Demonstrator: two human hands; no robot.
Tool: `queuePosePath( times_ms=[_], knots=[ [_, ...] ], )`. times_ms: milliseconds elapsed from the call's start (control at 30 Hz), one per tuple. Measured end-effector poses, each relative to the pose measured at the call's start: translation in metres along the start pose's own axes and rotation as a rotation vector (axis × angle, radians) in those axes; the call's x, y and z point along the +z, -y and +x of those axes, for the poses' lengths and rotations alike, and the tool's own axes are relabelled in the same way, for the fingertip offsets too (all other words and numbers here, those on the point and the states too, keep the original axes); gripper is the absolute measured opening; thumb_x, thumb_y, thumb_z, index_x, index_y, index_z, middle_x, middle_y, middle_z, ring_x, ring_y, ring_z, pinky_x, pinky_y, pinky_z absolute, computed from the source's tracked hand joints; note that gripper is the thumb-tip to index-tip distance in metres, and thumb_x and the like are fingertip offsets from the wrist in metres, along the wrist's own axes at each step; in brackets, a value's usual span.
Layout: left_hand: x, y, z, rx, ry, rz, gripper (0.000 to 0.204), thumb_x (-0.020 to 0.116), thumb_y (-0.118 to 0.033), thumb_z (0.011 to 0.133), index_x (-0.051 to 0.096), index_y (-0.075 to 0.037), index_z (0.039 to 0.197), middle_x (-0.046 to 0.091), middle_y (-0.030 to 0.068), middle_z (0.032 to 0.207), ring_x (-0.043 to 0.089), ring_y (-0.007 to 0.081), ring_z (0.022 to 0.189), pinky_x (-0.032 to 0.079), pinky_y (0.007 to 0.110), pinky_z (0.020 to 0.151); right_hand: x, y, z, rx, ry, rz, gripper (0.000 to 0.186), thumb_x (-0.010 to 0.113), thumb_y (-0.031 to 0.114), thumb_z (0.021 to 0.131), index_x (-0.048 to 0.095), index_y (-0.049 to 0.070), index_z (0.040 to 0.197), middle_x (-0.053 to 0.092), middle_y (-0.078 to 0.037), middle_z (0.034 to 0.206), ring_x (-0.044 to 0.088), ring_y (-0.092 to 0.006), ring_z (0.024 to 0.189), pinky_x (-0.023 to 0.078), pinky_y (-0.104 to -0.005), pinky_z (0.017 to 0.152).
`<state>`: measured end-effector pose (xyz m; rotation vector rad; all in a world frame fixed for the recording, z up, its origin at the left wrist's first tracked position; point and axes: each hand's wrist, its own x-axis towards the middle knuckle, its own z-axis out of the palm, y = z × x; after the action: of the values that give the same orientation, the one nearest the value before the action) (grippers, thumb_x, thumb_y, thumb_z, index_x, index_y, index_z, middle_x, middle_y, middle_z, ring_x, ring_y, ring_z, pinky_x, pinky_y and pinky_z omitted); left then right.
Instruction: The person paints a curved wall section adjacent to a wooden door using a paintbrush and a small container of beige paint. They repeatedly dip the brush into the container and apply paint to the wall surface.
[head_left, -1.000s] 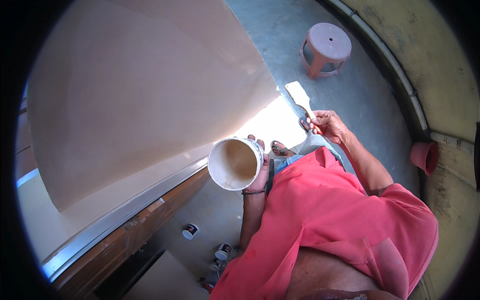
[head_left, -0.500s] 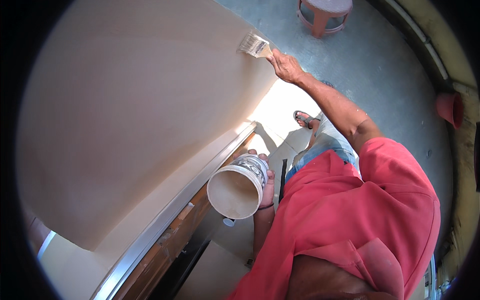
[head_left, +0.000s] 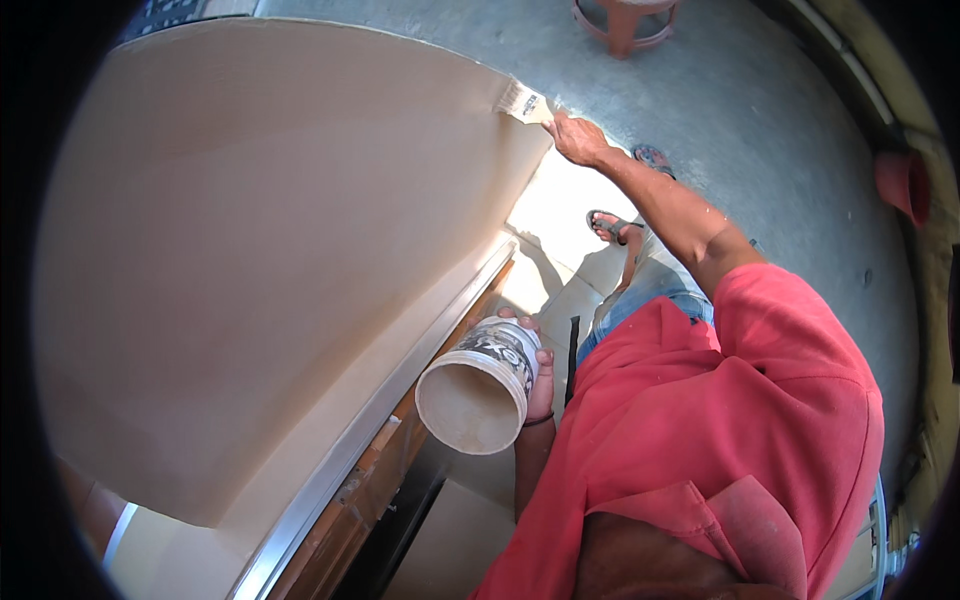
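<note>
My right hand, at the end of an outstretched arm, grips the handle of a flat paintbrush. The brush's pale bristles lie against the beige wall, close to its far edge. Lower down, the fingers of my left hand wrap round a white plastic bucket with dark print. The bucket is tilted with its mouth towards me; its inside wall is coated pale beige. Part of the left hand is hidden behind the bucket.
A metal-edged sill and brown wooden frame run along the wall's foot. On the grey floor stands a pink stool; a reddish pot is at the right. My sandalled foot rests on sunlit tiles.
The brush has shifted slightly right and down, onto the wall's edge. My view has tilted, showing more of the wall's far edge. Both hands keep their hold.
</note>
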<state>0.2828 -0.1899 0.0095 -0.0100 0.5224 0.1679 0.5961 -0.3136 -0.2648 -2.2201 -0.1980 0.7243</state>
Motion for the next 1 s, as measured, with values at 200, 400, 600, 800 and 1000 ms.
queuePosePath(
  times_ms=[200, 400, 600, 800, 1000],
  knots=[
    [0.005, 0.002, 0.006, -0.030, 0.027, -0.001, 0.057, 0.068, -0.045, 0.100, 0.056, -0.035, 0.154, 0.046, 0.0119, 0.158, 0.043, 0.0364, 0.141, 0.052, 0.060, 0.095, 0.014, -0.011, -0.012, 0.192, -0.002, 0.013, 0.050, 0.057, 0.037, 0.107, 0.073, -0.010, 0.100, 0.074, -0.034, 0.106, 0.073, -0.0482, 0.099, 0.056, -0.0577, 0.089],
    [0.007, 0.004, 0.007, -0.031, 0.045, 0.005, 0.058, 0.069, -0.044, 0.099, 0.055, -0.034, 0.155, 0.045, 0.0123, 0.158, 0.042, 0.0369, 0.142, 0.052, 0.061, 0.096, -0.016, 0.073, -0.005, 0.222, -0.071, 0.311, 0.033, 0.063, 0.017, 0.096, 0.073, -0.014, 0.099, 0.074, -0.036, 0.099, 0.075, -0.0484, 0.099, 0.058, -0.0537, 0.087],
    [0.001, -0.002, 0.015, -0.097, 0.066, -0.015, 0.056, 0.068, -0.043, 0.101, 0.056, -0.033, 0.154, 0.045, 0.0113, 0.156, 0.041, 0.0359, 0.143, 0.052, 0.061, 0.098, -0.036, 0.106, -0.055, 0.049, -0.116, 0.323, 0.048, 0.064, 0.033, 0.105, 0.068, -0.011, 0.088, 0.067, -0.031, 0.076, 0.068, -0.0444, 0.072, 0.054, -0.0532, 0.074],
    [0.007, -0.003, 0.019, -0.134, 0.071, -0.003, 0.053, 0.066, -0.043, 0.102, 0.058, -0.032, 0.153, 0.045, 0.0118, 0.156, 0.042, 0.0358, 0.142, 0.053, 0.060, 0.097, -0.055, 0.144, -0.108, -0.255, -0.229, 0.392, 0.042, 0.061, 0.027, 0.108, 0.067, -0.008, 0.087, 0.061, -0.027, 0.063, 0.065, -0.0459, 0.062, 0.051, -0.0560, 0.064],
    [0.006, -0.011, 0.018, -0.153, 0.054, 0.047, 0.053, 0.066, -0.044, 0.103, 0.057, -0.032, 0.153, 0.044, 0.0118, 0.156, 0.042, 0.0365, 0.141, 0.053, 0.060, 0.097, -0.047, 0.150, -0.137, -0.666, -0.410, 0.371, 0.021, 0.065, 0.021, 0.108, 0.064, 0.000, 0.108, 0.064, -0.017, 0.076, 0.066, -0.0357, 0.063, 0.051, -0.0464, 0.058]
  ],
)
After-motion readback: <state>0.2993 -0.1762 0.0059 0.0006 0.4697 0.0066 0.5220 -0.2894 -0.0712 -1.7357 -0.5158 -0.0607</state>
